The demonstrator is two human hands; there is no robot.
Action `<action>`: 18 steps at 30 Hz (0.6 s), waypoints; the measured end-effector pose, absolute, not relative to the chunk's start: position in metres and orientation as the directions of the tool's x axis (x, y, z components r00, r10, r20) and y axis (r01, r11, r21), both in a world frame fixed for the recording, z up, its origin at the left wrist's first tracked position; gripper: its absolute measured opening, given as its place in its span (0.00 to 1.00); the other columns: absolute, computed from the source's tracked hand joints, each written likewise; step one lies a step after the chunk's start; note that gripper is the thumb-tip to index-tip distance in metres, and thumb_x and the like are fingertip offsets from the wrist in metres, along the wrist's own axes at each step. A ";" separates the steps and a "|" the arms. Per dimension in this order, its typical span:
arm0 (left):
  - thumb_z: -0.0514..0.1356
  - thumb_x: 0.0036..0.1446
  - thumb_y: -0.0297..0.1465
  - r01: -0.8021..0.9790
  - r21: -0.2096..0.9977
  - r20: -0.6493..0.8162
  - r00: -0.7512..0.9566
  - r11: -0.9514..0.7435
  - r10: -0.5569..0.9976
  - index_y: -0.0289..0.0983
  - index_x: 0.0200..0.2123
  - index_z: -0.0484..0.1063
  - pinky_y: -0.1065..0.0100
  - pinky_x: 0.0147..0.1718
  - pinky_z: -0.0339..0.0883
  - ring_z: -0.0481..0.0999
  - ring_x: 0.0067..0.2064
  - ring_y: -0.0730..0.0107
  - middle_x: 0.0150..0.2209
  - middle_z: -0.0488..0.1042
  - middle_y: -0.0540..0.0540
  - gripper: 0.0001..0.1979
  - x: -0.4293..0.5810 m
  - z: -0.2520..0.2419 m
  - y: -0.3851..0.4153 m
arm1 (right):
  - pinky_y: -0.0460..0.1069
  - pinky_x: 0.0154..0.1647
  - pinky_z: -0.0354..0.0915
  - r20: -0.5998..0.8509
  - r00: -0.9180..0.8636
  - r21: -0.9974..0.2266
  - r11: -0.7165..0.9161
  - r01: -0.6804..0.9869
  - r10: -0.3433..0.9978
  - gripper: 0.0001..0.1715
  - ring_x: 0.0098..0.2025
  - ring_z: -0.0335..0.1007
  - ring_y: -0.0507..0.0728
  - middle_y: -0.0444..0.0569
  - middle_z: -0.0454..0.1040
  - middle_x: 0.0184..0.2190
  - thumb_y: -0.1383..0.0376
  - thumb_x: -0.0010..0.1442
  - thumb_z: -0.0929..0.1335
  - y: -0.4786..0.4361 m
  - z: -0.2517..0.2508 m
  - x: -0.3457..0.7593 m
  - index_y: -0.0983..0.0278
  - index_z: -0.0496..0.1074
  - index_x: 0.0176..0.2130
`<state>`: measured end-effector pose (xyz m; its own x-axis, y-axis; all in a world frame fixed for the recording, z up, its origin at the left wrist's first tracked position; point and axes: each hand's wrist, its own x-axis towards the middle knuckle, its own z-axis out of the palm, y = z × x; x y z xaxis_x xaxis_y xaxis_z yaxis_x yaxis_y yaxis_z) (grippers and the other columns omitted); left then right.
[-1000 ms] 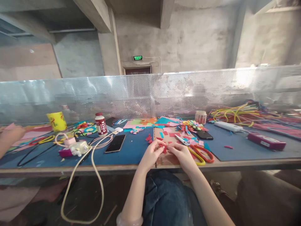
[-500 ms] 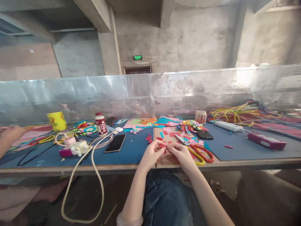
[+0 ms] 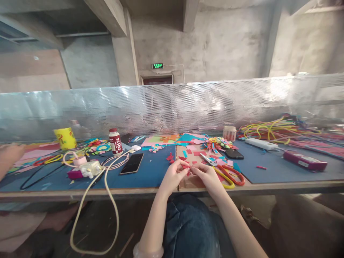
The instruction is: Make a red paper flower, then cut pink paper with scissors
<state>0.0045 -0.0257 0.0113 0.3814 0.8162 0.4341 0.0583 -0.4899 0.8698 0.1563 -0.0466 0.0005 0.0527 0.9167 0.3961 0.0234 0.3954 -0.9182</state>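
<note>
Two hands meet over the worktop (image 3: 153, 175), and between their fingertips is a small red paper piece (image 3: 186, 166), partly hidden. The left hand (image 3: 174, 175) grasps one side of it; the right hand (image 3: 204, 175) pinches at the other, so each grip seems closed on the paper. Its shaping looks unfinished, though the exact fold is too small to tell. Beside the left fingers lies a pointed red paper shape (image 3: 170, 157), which looks already formed. Flat red slips (image 3: 199, 154) lie beyond the hands, apparently not yet worked, and a many-coloured paper flower cluster (image 3: 215, 143) seems well advanced.

Scissors (image 3: 212, 163) lie close by the right hand, the likeliest obstruction on that side. Behind them rests a black phone (image 3: 233, 154), near a clear jar (image 3: 229, 133). Well to the left are another phone (image 3: 132, 163), a COSTA bottle (image 3: 115, 143) and a looped cable (image 3: 116, 215) hanging over the edge. At far left is a co-worker's hand (image 3: 10, 157), well apart.
</note>
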 end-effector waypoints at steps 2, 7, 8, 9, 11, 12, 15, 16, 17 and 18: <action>0.56 0.55 0.32 0.058 0.871 0.433 0.381 -0.488 0.817 0.38 0.35 0.68 0.67 0.38 0.65 0.74 0.35 0.66 0.32 0.74 0.48 0.05 0.005 0.011 -0.026 | 0.47 0.35 0.61 0.396 0.053 -0.918 0.396 0.026 0.917 0.13 0.31 0.67 0.56 0.46 0.73 0.25 0.57 0.50 0.69 -0.046 0.000 0.156 0.65 0.73 0.25; 0.57 0.54 0.32 0.056 0.877 0.423 0.377 -0.476 0.824 0.38 0.35 0.69 0.67 0.37 0.65 0.74 0.34 0.66 0.31 0.74 0.48 0.06 0.004 0.012 -0.026 | 0.47 0.34 0.62 0.384 0.062 -0.923 0.383 0.033 0.921 0.14 0.31 0.67 0.56 0.46 0.73 0.25 0.56 0.49 0.69 -0.045 -0.001 0.155 0.65 0.73 0.25; 0.57 0.54 0.32 0.053 0.879 0.421 0.376 -0.473 0.825 0.38 0.35 0.69 0.67 0.37 0.65 0.74 0.35 0.66 0.32 0.75 0.48 0.06 0.004 0.012 -0.026 | 0.47 0.34 0.61 0.381 0.063 -0.925 0.380 0.032 0.922 0.15 0.30 0.67 0.56 0.46 0.72 0.24 0.55 0.49 0.69 -0.045 -0.001 0.155 0.65 0.73 0.25; 0.57 0.54 0.32 0.050 0.881 0.419 0.376 -0.470 0.826 0.37 0.35 0.69 0.67 0.38 0.65 0.74 0.35 0.66 0.32 0.75 0.48 0.06 0.004 0.012 -0.026 | 0.47 0.33 0.61 0.378 0.062 -0.926 0.377 0.030 0.924 0.15 0.30 0.67 0.56 0.46 0.72 0.24 0.55 0.49 0.69 -0.046 0.000 0.155 0.65 0.73 0.25; 0.57 0.54 0.32 0.041 0.885 0.416 0.380 -0.464 0.826 0.37 0.36 0.69 0.66 0.39 0.64 0.75 0.36 0.65 0.33 0.76 0.47 0.06 0.004 0.012 -0.026 | 0.47 0.33 0.61 0.376 0.057 -0.927 0.375 0.025 0.925 0.16 0.30 0.66 0.55 0.46 0.72 0.24 0.55 0.50 0.69 -0.047 0.000 0.155 0.66 0.73 0.25; 0.57 0.54 0.32 0.037 0.886 0.415 0.382 -0.463 0.825 0.37 0.36 0.69 0.66 0.39 0.64 0.75 0.37 0.65 0.34 0.76 0.46 0.06 0.004 0.012 -0.026 | 0.47 0.33 0.60 0.377 0.053 -0.926 0.376 0.023 0.925 0.16 0.30 0.66 0.55 0.46 0.72 0.24 0.55 0.51 0.68 -0.047 0.001 0.155 0.66 0.72 0.25; 0.57 0.54 0.31 0.014 0.890 0.415 0.388 -0.456 0.823 0.37 0.36 0.69 0.66 0.40 0.64 0.75 0.38 0.65 0.34 0.76 0.46 0.06 0.004 0.012 -0.026 | 0.47 0.33 0.60 0.386 0.033 -0.922 0.386 0.021 0.922 0.16 0.30 0.66 0.55 0.45 0.72 0.25 0.54 0.52 0.68 -0.048 0.002 0.155 0.65 0.72 0.26; 0.57 0.54 0.31 0.008 0.893 0.413 0.388 -0.451 0.824 0.37 0.36 0.69 0.66 0.40 0.64 0.75 0.38 0.64 0.34 0.76 0.46 0.06 0.004 0.012 -0.026 | 0.47 0.33 0.60 0.392 0.028 -0.920 0.391 0.023 0.920 0.17 0.30 0.66 0.55 0.45 0.72 0.25 0.54 0.52 0.68 -0.048 0.002 0.155 0.65 0.73 0.26; 0.57 0.54 0.31 0.004 0.896 0.408 0.388 -0.444 0.826 0.37 0.35 0.69 0.66 0.40 0.64 0.75 0.38 0.64 0.34 0.76 0.46 0.06 0.004 0.012 -0.026 | 0.47 0.34 0.60 0.397 0.026 -0.918 0.396 0.027 0.917 0.17 0.30 0.67 0.55 0.45 0.72 0.25 0.53 0.51 0.68 -0.048 0.002 0.156 0.65 0.73 0.27; 0.57 0.54 0.31 0.001 0.898 0.404 0.388 -0.439 0.828 0.37 0.35 0.69 0.66 0.40 0.65 0.75 0.38 0.65 0.34 0.76 0.46 0.06 0.004 0.012 -0.026 | 0.47 0.34 0.60 0.403 0.026 -0.915 0.402 0.033 0.915 0.17 0.30 0.67 0.55 0.45 0.73 0.25 0.53 0.51 0.69 -0.048 0.001 0.156 0.65 0.73 0.27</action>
<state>0.0041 -0.0256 0.0124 0.3880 0.8282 0.4044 0.0009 -0.4392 0.8984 0.1559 -0.0478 0.0013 0.0258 0.9148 0.4032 0.0335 0.4023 -0.9149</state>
